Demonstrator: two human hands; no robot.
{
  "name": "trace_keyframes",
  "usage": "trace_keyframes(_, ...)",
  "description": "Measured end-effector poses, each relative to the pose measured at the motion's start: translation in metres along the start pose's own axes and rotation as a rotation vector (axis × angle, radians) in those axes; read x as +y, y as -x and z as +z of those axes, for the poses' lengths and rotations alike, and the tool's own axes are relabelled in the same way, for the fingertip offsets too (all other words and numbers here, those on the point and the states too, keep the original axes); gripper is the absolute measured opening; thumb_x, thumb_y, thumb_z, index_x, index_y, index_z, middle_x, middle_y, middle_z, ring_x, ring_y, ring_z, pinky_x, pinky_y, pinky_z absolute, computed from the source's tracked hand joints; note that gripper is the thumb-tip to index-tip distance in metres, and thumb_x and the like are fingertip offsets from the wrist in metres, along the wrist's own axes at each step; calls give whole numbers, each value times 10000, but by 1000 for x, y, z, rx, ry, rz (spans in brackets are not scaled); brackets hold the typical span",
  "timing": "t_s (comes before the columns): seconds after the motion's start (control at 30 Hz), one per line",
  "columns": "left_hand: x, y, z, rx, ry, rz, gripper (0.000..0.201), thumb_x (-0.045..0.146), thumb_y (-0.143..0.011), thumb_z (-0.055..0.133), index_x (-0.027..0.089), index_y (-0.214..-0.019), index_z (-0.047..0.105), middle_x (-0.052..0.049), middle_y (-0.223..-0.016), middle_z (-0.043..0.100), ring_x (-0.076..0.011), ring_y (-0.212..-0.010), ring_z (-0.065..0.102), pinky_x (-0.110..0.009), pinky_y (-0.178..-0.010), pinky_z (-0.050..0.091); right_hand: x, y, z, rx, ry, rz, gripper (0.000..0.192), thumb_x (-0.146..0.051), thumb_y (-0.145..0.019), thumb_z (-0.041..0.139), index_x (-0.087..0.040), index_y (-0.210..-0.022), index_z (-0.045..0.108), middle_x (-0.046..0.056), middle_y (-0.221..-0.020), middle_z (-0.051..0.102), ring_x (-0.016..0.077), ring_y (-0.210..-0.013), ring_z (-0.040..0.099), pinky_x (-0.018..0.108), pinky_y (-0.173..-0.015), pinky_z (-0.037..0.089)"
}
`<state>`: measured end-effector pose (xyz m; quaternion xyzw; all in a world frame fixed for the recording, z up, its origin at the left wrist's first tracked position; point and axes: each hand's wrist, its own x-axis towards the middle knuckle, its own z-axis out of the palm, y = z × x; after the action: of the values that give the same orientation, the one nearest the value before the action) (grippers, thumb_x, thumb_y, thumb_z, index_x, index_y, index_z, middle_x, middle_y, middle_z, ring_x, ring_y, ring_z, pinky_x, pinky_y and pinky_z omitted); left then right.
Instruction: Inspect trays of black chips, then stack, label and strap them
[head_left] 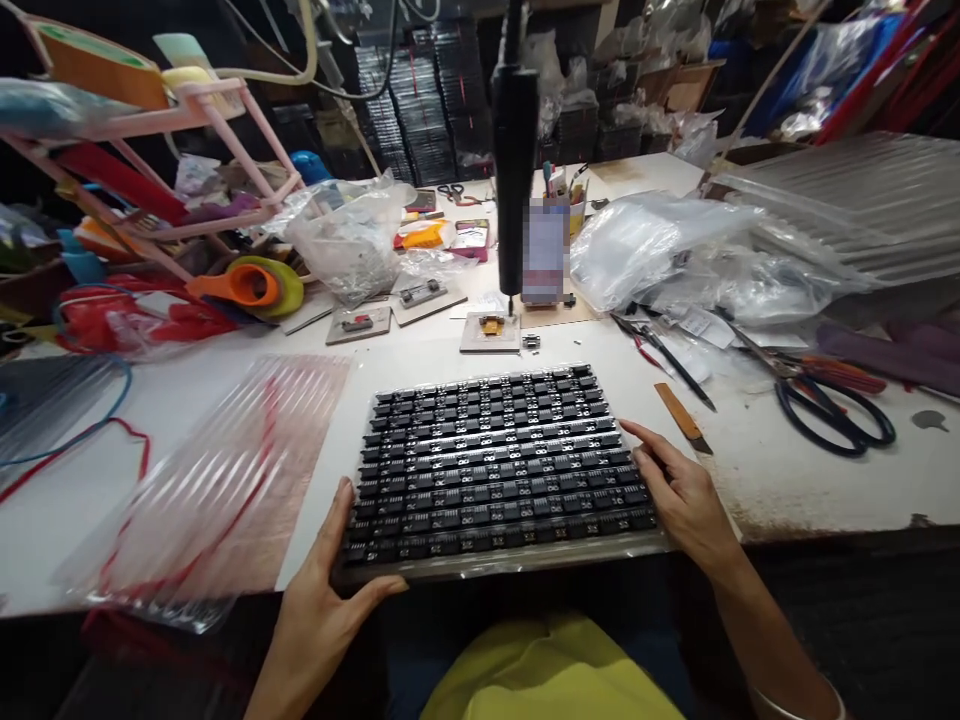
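At lower centre of the frame, a clear plastic tray of small black components (495, 470) lies on the white table (787, 470). The left hand (322, 600) grips its near-left corner; the right hand (679, 495) clasps its right edge.
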<state>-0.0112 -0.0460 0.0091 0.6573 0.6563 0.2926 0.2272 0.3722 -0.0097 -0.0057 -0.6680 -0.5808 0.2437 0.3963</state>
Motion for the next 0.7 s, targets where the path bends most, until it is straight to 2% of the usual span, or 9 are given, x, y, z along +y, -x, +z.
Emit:
trace_keyframes(0.1, 5, 2, 1, 16, 9, -19, 917, 470, -726, 713, 348, -1475, 198, -4, -1533, 281, -264, -1395, 270, -466, -1155, 192, 0, 1, -1, 11, 20, 14, 440, -438, -896, 445, -228, -1252, 593, 68, -997, 670, 212, -839, 609, 303, -676, 479)
trace_keyframes(0.27, 7, 6, 1, 24, 16, -18, 948, 462, -717, 726, 331, -1481, 180, -18, -1535, 277, -257, -1394, 267, -428, -1152, 212, -2, 1, -1, 22, 31, 37, 442, -465, -872, 469, -247, -1228, 616, 52, -954, 673, 184, -716, 602, 267, -563, 462)
trace_keyframes(0.5, 3, 8, 1, -23, -55, 75, 934, 490, -771, 664, 330, -1492, 92, -43, -1565, 180, -261, -1417, 190, -438, -1152, 206, -5, 2, -2, 58, 67, 58, 453, -472, -845, 497, -246, -1210, 642, 74, -1008, 668, 219, -784, 610, 309, -667, 492)
trace_keyframes(0.7, 3, 10, 0, -65, -80, 107, 908, 478, -818, 613, 327, -1493, 25, -46, -1581, 96, -244, -1434, 121, -433, -1159, 185, -11, 4, -3, 56, 48, 115, 470, -483, -820, 518, -244, -1203, 648, 77, -973, 670, 211, -706, 589, 302, -568, 465)
